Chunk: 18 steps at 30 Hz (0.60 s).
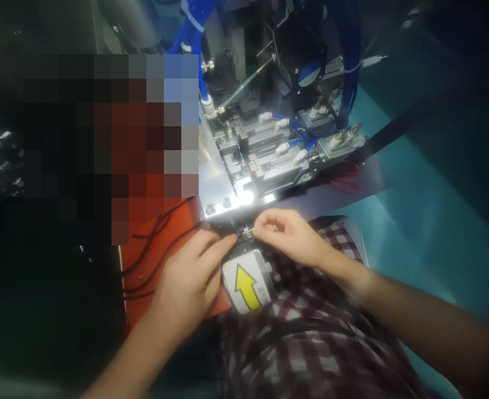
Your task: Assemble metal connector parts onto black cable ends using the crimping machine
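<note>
Nearest the camera, checked cloth (306, 354) in dark red and white, with bare forearms (419, 313) coming in from both lower corners. Pinches thin wires (251, 228) between thumb and forefinger of the right hand (284, 235), other fingers curled in, forearm slanting down to the right. Reaches in from the opposite side with the left hand (192, 269), back upward, fingertips at a small metal holder (245, 235); cannot tell whether gripping or only touching there. Wires right over the holder, between both sets of fingertips.

Just below, a white label (230, 269) with a yellow arrow (246, 285) pointing away from the body. To the left, an orange-red panel (142, 265) crossed by black cables (157, 221). Beyond the hands, a brightly lit metal plate (219, 185) with bolts (210, 209), then a machine (278, 176) with blue hoses (193, 22) and white fittings (283, 148). Off to the right, looped red cords (346, 178) and a teal surface (414, 210), fading into dark surroundings.
</note>
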Each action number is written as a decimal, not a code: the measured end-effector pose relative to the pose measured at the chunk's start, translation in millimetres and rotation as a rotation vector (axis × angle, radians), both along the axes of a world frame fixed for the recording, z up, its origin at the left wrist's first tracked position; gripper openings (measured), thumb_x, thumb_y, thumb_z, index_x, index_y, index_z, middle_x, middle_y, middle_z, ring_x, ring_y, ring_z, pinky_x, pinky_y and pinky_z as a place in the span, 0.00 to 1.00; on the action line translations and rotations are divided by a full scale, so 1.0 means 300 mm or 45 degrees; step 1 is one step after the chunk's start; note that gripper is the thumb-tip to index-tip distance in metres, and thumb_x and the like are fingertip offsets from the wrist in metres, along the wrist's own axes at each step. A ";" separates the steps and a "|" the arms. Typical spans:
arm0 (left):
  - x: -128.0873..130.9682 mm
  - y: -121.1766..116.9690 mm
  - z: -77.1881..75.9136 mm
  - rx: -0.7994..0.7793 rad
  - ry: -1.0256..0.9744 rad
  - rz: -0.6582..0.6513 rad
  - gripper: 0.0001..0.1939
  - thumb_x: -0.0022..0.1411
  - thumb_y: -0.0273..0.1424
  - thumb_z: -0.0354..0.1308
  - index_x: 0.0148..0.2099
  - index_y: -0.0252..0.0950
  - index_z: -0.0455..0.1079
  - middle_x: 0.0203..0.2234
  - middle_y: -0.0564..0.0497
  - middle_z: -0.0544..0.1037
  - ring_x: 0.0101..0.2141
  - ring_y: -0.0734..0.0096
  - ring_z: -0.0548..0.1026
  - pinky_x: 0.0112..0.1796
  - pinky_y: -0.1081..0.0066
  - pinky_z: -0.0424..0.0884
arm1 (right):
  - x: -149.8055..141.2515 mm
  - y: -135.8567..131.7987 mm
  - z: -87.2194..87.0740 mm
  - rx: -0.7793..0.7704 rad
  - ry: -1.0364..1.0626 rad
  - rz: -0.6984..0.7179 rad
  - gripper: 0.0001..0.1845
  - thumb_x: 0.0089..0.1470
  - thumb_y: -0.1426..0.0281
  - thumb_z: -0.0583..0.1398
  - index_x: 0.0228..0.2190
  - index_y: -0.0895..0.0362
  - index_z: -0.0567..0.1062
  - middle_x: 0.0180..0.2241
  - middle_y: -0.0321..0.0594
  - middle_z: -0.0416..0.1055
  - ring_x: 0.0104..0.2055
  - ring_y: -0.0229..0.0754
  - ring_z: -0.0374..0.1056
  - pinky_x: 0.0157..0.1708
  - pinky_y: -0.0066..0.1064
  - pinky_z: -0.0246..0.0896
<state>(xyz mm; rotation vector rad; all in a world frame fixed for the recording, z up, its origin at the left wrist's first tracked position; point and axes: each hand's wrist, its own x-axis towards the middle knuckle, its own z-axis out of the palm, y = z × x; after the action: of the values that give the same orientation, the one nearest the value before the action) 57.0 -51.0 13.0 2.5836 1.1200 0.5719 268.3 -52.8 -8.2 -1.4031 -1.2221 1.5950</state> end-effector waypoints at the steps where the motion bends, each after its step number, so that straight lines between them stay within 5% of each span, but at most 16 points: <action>1: 0.000 0.000 0.000 0.009 0.008 0.008 0.16 0.64 0.20 0.47 0.49 0.36 0.71 0.35 0.49 0.72 0.34 0.71 0.73 0.32 0.75 0.70 | 0.000 0.000 -0.002 0.013 -0.011 0.002 0.10 0.52 0.64 0.61 0.26 0.58 0.70 0.17 0.28 0.58 0.20 0.32 0.52 0.20 0.26 0.45; 18: -0.001 -0.003 -0.013 -0.022 -0.069 0.037 0.15 0.63 0.18 0.50 0.49 0.33 0.72 0.33 0.50 0.69 0.32 0.74 0.69 0.32 0.76 0.67 | 0.008 -0.023 0.006 0.227 -0.166 -0.065 0.05 0.53 0.69 0.61 0.30 0.58 0.74 0.27 0.34 0.68 0.21 0.31 0.56 0.22 0.26 0.52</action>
<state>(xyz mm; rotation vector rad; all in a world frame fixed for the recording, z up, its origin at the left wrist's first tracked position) 56.8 -51.9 9.2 2.5250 1.1416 0.6325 270.8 -59.8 -6.3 -1.4290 -1.3573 1.3420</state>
